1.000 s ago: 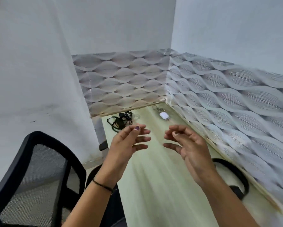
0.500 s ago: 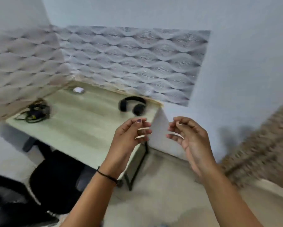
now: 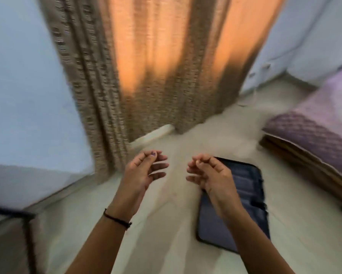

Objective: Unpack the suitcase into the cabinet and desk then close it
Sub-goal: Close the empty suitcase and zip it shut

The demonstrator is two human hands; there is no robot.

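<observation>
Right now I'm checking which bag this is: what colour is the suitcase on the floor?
Dark navy blue suitcase, seen in the head view.

Place: a bedroom in a home, the view blurred.
Window side: long beige woven curtain (image 3: 146,66) reaching the floor, glowing orange where light comes through.
Sleeping spot: low bed with a quilted lilac cover (image 3: 316,135) at the right.
Floor: pale smooth floor (image 3: 176,204), a dark navy ribbed suitcase (image 3: 251,194) lying flat on it.
Walls: plain pale blue-white wall (image 3: 23,86).
</observation>
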